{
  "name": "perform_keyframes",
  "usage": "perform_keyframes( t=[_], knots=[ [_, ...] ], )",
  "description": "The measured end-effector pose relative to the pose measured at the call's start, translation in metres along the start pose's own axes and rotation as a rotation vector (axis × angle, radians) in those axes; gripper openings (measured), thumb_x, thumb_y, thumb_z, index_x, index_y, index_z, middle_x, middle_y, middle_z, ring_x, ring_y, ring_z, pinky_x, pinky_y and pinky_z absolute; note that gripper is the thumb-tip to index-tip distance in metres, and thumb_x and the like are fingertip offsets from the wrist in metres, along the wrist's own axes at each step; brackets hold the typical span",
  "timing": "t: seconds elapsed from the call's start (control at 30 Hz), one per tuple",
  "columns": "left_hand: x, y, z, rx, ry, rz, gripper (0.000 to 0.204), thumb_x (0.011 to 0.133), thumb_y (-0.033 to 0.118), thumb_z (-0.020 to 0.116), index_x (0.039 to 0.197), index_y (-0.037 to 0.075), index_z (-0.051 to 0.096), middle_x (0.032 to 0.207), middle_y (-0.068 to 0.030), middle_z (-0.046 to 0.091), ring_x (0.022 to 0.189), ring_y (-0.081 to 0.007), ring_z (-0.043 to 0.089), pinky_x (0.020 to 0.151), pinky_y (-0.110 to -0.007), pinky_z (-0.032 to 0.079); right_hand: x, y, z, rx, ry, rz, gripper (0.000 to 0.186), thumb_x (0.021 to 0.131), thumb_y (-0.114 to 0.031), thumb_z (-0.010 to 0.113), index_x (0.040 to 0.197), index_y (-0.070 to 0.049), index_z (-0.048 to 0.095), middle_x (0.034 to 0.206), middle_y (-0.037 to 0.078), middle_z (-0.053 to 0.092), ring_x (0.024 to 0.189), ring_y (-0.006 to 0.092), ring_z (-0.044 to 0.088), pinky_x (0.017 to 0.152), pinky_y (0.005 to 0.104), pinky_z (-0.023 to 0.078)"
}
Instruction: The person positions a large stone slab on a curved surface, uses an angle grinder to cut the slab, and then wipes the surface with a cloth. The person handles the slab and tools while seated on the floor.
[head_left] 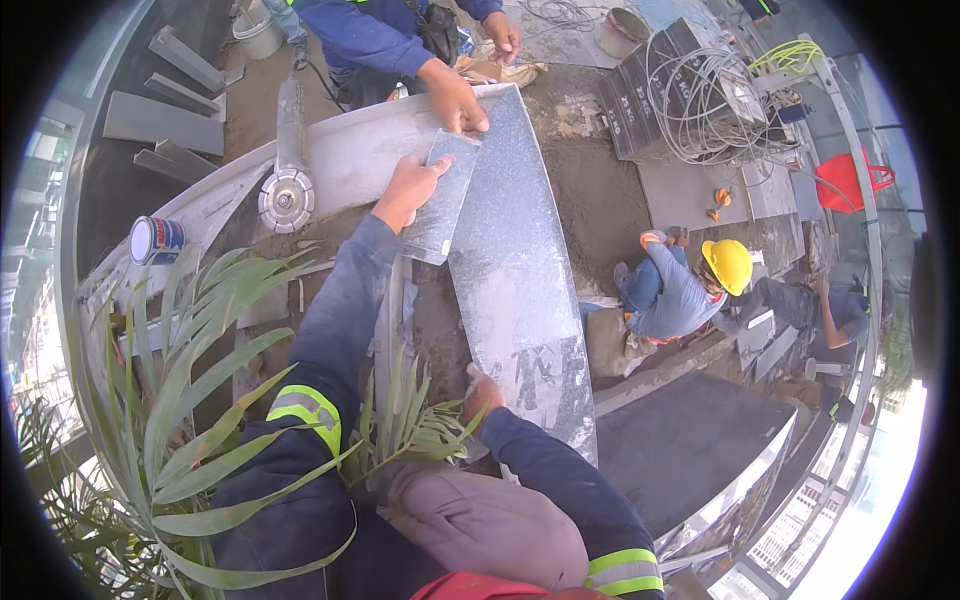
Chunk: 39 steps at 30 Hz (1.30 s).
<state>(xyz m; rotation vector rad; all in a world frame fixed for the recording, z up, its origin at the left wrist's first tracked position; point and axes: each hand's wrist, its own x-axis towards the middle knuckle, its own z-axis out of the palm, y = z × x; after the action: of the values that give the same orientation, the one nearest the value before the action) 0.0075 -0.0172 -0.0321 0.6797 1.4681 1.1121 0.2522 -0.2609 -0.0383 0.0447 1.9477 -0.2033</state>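
Observation:
My left hand (408, 192) is closed on the near left edge of a short grey speckled stone piece (445, 205), thumb on top. A co-worker's hand (458, 102) touches the far end of that piece. Its right side meets or overlaps a long tapering grey stone slab (515, 240); I cannot tell which. Dusty white patches and dark smears mark the slab's near half. Lower down, my right hand (485, 393) grips the slab's left edge, its fingers partly hidden. To the left, an angle grinder (287, 200) with a segmented cutting disc lies on a pale curved panel (350, 150).
A paint can (156, 240) stands at left, above palm fronds (215, 400). Grey offcuts (165, 122) lie at far left. At right are cable-draped boxes (680, 90), a crouching person in a yellow helmet (727, 266) and a dark slab (690, 440). A bucket (258, 32) stands behind.

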Motion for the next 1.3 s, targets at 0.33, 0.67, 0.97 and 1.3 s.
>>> perform_keyframes(
  t=[0.33,0.67,0.97,1.3],
  knots=[
    [0.049,-0.032,-0.084,0.267,0.035,0.119,0.035,0.098,0.023,0.065,0.114,-0.008,0.070,0.097,-0.0167,0.073,0.090,-0.0243,0.068,0.080,-0.042,0.051,0.004,-0.010,-0.016,-0.038,0.096,0.065,0.039,0.105,-0.035,0.046,0.132,-0.021,0.071,0.138,-0.005,0.068,0.134,0.0144,0.056,0.122,0.0420,0.019],
    [0.080,-0.040,-0.054,0.453,0.112,0.173,0.041,0.100,0.031,0.066,0.122,-0.004,0.070,0.109,-0.0237,0.074,0.104,-0.0351,0.071,0.090,-0.042,0.051,-0.003,-0.009,-0.023,-0.031,0.114,0.073,0.037,0.103,-0.033,0.049,0.129,-0.020,0.073,0.132,-0.006,0.071,0.133,0.0142,0.057,0.119,0.0379,0.022],
    [0.080,-0.057,-0.033,0.558,0.012,0.209,0.042,0.101,0.033,0.063,0.116,-0.005,0.071,0.107,-0.0260,0.073,0.103,-0.0390,0.070,0.089,-0.045,0.051,-0.016,-0.009,-0.036,0.003,0.064,0.055,0.036,0.104,-0.033,0.051,0.127,-0.018,0.074,0.131,-0.008,0.071,0.133,0.0141,0.057,0.121,0.0392,0.022],
    [0.079,-0.062,-0.004,0.340,-0.042,0.128,0.048,0.107,0.038,0.048,0.104,-0.005,0.070,0.095,-0.0238,0.071,0.095,-0.0377,0.066,0.086,-0.046,0.047,-0.008,-0.008,-0.033,-0.003,0.043,0.073,0.041,0.106,-0.034,0.044,0.134,-0.018,0.069,0.139,-0.004,0.067,0.136,0.0152,0.055,0.124,0.0393,0.018]
  ],
)
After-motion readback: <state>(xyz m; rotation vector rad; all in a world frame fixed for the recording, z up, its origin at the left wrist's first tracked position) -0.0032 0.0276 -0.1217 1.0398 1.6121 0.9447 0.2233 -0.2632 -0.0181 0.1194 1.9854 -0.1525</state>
